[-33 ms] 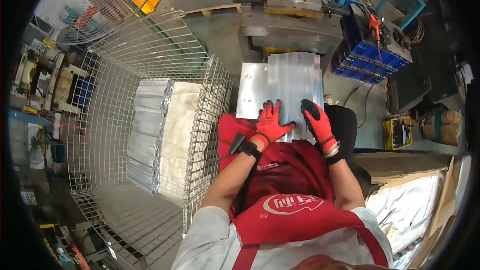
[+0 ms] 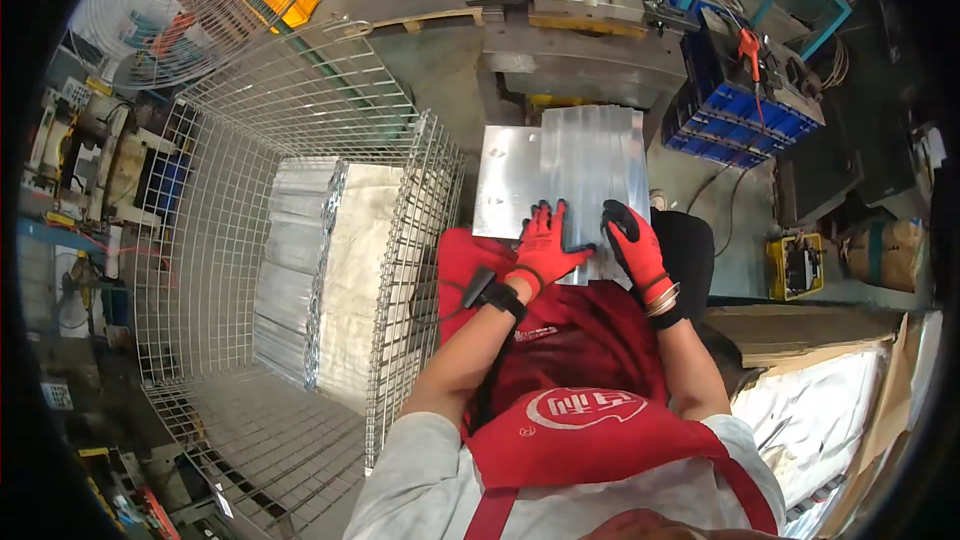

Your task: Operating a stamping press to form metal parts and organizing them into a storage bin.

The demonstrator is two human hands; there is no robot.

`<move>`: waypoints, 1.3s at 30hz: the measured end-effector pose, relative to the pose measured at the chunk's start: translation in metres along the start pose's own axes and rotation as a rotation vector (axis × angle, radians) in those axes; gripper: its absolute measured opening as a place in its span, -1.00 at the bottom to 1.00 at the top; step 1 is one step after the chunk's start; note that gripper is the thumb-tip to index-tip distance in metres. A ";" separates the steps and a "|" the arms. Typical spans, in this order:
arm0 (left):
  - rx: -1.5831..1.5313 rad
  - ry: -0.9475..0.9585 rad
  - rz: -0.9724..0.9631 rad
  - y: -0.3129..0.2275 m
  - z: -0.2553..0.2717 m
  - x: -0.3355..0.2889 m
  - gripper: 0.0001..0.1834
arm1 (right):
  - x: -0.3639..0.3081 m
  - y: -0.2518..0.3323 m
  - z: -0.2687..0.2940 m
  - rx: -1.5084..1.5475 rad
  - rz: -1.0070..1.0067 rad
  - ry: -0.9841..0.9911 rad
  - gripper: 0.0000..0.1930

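Observation:
Long, thin silvery metal strips (image 2: 592, 155) lie side by side in front of me, on a flat metal sheet (image 2: 507, 182) that shows at their left. My left hand (image 2: 546, 248), in a red glove with black fingertips, rests with spread fingers on the left part of the strips' near end, its thumb stretched rightward. Gloved the same way, my right hand (image 2: 638, 248) is curled at the strips' right edge, fingers close together and thumb over the top. Its fingertips beyond that edge are partly hidden. What supports the sheet is covered.
To my left stands a wire mesh cage (image 2: 400, 290) holding stacked metal strips (image 2: 290, 270) and a pale cloth-like sheet (image 2: 362, 275). A heavy metal machine bench (image 2: 590, 70) is ahead. Blue crates (image 2: 725, 120) stand ahead right; an open cardboard box (image 2: 800, 330) is near right.
The metal strips have shifted slightly to the right over the sheet, baring more of it at the left. My left hand has slid a little right with them; my right hand barely moved.

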State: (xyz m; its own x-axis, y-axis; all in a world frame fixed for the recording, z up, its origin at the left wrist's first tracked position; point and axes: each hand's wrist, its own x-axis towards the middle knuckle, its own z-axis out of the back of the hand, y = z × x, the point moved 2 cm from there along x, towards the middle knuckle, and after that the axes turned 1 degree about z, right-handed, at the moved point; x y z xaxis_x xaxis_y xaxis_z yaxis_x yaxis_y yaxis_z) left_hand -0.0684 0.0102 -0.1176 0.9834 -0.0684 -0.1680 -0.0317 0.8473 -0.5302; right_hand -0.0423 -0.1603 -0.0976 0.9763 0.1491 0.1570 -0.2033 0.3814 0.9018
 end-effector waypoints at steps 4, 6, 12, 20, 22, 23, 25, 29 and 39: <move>0.032 -0.022 -0.026 -0.016 0.006 -0.001 0.04 | 0.000 -0.003 0.003 -0.182 -0.002 -0.034 -0.66; 0.036 -0.139 -0.056 -0.016 0.005 -0.008 0.01 | -0.003 -0.008 0.007 -0.219 -0.016 -0.004 -0.67; 0.095 0.007 -0.016 -0.030 0.039 -0.052 -0.09 | -0.002 -0.006 0.009 -0.292 -0.006 0.010 -0.68; 0.189 0.079 -0.096 -0.031 0.014 -0.059 -0.30 | -0.005 0.008 0.009 -0.434 0.031 0.023 -0.64; 0.183 0.067 -0.103 -0.030 0.018 -0.061 -0.30 | -0.005 0.005 0.012 -0.403 0.026 0.032 -0.64; 0.182 0.061 -0.109 -0.031 0.020 -0.061 -0.30 | -0.005 0.004 0.013 -0.400 0.033 0.035 -0.65; 0.203 0.096 -0.106 -0.038 0.025 -0.056 -0.29 | -0.006 0.002 0.014 -0.395 0.046 0.040 -0.65; 0.227 0.139 -0.047 -0.043 0.012 -0.051 -0.29 | -0.005 0.001 0.014 -0.350 0.055 0.065 -0.65; -0.057 0.257 -0.124 -0.010 0.035 -0.047 -0.30 | -0.003 0.017 0.024 -0.079 -0.107 0.195 -0.67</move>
State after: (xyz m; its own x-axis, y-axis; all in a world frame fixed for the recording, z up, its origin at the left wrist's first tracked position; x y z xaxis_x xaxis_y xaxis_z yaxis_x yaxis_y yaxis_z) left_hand -0.1082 0.0237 -0.0750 0.9032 -0.3068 -0.3001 0.0689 0.7938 -0.6043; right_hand -0.0470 -0.1760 -0.0731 0.9613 0.2745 -0.0250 -0.1126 0.4736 0.8735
